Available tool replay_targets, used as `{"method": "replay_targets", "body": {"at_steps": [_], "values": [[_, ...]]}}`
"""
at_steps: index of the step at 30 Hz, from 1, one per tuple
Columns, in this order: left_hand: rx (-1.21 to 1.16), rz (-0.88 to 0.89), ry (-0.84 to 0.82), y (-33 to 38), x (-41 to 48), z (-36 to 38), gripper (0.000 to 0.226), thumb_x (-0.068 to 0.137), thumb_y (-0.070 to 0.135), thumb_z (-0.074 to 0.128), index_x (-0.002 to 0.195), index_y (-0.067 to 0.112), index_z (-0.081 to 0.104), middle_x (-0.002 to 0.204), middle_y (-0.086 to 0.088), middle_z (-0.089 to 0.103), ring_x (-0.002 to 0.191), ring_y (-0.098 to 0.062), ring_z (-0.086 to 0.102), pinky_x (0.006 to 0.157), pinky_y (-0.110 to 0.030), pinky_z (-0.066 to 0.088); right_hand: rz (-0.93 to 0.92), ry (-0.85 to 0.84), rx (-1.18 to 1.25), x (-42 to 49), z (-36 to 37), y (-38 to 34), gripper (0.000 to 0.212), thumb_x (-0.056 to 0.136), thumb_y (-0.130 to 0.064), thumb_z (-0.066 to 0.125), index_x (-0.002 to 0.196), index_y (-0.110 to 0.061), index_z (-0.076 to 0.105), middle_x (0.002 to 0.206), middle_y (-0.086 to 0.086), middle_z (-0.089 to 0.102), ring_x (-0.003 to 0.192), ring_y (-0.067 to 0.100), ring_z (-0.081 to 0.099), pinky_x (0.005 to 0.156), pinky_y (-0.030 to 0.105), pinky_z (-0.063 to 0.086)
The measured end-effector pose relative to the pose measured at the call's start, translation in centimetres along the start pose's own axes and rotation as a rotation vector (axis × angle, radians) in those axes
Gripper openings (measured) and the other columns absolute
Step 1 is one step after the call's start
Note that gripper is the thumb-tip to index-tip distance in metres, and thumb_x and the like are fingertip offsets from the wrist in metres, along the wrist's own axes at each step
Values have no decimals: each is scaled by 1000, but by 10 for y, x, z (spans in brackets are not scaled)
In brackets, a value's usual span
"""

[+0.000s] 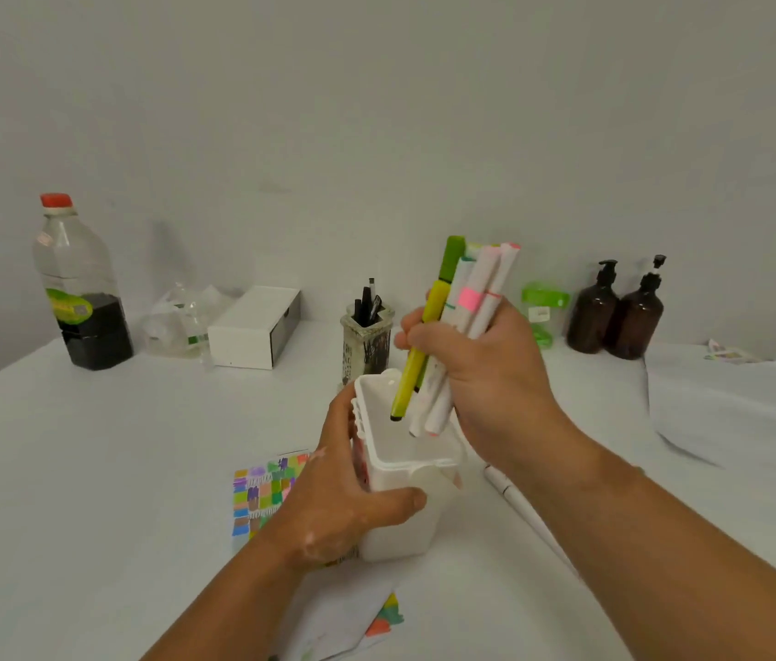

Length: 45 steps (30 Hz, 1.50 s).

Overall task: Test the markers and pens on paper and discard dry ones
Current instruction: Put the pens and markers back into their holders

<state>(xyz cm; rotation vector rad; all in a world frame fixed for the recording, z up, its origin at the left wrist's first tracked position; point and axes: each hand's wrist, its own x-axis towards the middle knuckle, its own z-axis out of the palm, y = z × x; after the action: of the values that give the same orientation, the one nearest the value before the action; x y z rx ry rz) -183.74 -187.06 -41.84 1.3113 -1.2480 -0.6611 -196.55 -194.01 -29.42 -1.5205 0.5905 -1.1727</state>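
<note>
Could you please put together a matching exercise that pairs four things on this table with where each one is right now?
Things:
1. bundle of markers
2. white container
3. black pens
4. red-capped bottle

Places:
A. standing at the far left of the table
B. held by the left hand
C. upright in the patterned cup
D. gripped in the right hand, lower ends just over the container's opening

Pairs: 1-D, 2-B, 3-C, 4-A
</note>
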Motion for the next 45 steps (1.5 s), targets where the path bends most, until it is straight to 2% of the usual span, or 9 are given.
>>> {"method": "replay_targets", "body": {"at_steps": [5,19,25,29,34,37,39,42,45], "values": [[35,63,-10,0,3,6,113,55,39,97,140,56,25,128,27,55,118,2,57,82,-12,52,-31,-95,-261,-10,2,21,28,76,-16,83,96,-29,69,85,-9,75,75,6,72,61,12,54],[123,207,112,4,0,15,107,58,35,96,137,52,26,122,25,59,114,-4,62,80,-12,54,-95,-402,-188,-26,-17,11,47,71,-9,71,112,-29,60,85,3,74,80,18,73,74,33,58],[115,254,126,6,-3,15,106,55,47,92,138,55,27,129,25,52,120,-4,57,81,-11,53,-186,-94,-74,-21,-69,-5,23,79,-17,68,99,-27,70,82,3,75,83,20,73,75,28,59],[160,292,85,7,0,25,105,54,60,87,141,49,28,134,27,49,124,-2,54,94,-12,49,112,74,-706,-13,-132,21,14,89,-22,69,100,-31,70,92,-7,74,86,14,71,80,34,59],[171,290,51,3,7,30,107,53,66,84,142,36,32,136,15,51,124,-11,56,98,-25,52,380,-256,-1378,-27,-161,72,62,76,-61,69,125,-25,57,117,-7,63,100,13,59,79,28,48],[193,244,59,1,4,25,116,48,72,84,142,23,35,134,15,53,122,-6,56,97,-25,51,371,-282,-1554,-30,-150,93,80,64,-79,62,122,-25,52,111,-5,54,95,15,50,70,30,40],[216,251,84,1,1,23,102,53,52,93,136,32,38,126,29,54,116,6,56,87,-9,49,393,-294,-1605,-27,-141,101,86,59,-83,60,122,-24,50,115,-2,51,102,19,50,73,32,39],[170,218,95,2,-3,21,89,55,27,90,129,36,40,126,18,56,115,11,55,83,-1,45,408,-323,-1598,-22,-128,103,76,60,-77,63,111,-23,50,106,-2,46,99,21,47,73,33,39],[156,184,80,9,-6,20,94,50,53,87,129,34,39,124,16,54,112,11,57,83,-4,47,394,-343,-1566,-18,-114,99,61,62,-68,67,96,-23,44,89,-5,42,88,19,48,66,32,37]]}}
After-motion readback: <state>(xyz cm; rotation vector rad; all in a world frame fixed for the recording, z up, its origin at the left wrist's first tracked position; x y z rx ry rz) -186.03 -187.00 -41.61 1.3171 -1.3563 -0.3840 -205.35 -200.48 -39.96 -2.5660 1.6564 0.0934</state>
